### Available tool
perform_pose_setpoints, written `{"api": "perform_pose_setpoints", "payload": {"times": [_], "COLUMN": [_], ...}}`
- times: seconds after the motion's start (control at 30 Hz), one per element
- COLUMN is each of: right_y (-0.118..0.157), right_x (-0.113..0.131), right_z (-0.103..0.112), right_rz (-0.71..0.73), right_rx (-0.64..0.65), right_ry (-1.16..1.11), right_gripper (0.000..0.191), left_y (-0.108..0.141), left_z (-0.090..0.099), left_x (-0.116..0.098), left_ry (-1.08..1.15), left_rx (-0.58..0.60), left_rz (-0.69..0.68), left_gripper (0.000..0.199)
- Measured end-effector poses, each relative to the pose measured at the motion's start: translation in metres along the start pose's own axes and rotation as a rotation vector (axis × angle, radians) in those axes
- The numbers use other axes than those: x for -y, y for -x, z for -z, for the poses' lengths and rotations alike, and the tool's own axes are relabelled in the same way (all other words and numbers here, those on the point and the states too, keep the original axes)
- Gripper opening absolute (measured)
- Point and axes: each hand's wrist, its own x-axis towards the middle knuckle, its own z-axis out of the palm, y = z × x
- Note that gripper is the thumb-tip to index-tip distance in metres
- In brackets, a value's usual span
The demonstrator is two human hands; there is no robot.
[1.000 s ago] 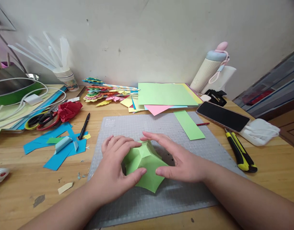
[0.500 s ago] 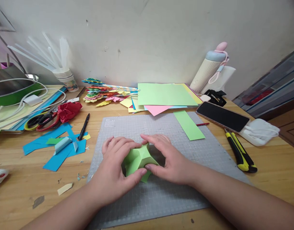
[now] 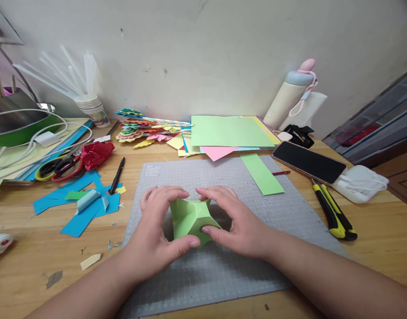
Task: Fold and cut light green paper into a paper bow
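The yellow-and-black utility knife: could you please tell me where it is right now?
In the head view, the yellow-and-black utility knife lies on the right side of the wooden table, just below the phone.

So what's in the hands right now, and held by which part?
The folded green paper; the right hand grips its right side, thumb on the front. The left hand cups its left side.

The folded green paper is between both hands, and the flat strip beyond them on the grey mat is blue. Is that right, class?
The colour is wrong: the head view shows the flat strip is green, not blue. It does lie on the grey mat, beyond the left hand and right hand, with the folded green paper between them.
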Motion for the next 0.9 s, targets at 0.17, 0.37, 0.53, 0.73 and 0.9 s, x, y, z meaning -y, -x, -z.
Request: {"api": "perform_pose_setpoints", "payload": {"times": [0.17, 0.37, 0.53, 0.73, 0.9], "right_y": [0.002, 0.003, -0.002, 0.000, 0.001], "right_x": [0.000, 0.000, -0.001, 0.000, 0.000], "right_z": [-0.003, 0.002, 0.008, 0.003, 0.000], "right_rz": [-0.072, -0.062, 0.073, 0.087, 0.086], "right_rx": [-0.008, -0.068, -0.015, -0.074, -0.095], "right_ry": [-0.035, -0.093, 0.066, 0.111, 0.085], "right_gripper": [0.060, 0.027, 0.011, 0.013, 0.014], "left_y": [-0.002, -0.006, -0.006, -0.006, -0.005], "left_z": [0.006, 0.006, 0.006, 0.005, 0.005], "left_x": [-0.002, -0.002, -0.003, -0.006, -0.009], "left_ry": [-0.163, -0.217, -0.215, -0.219, -0.229], "left_rx": [0.069, 0.092, 0.034, -0.022, -0.018], "left_rz": [-0.068, -0.063, -0.071, -0.107, -0.131], "left_gripper": [0.030, 0.022, 0.018, 0.013, 0.011]}}
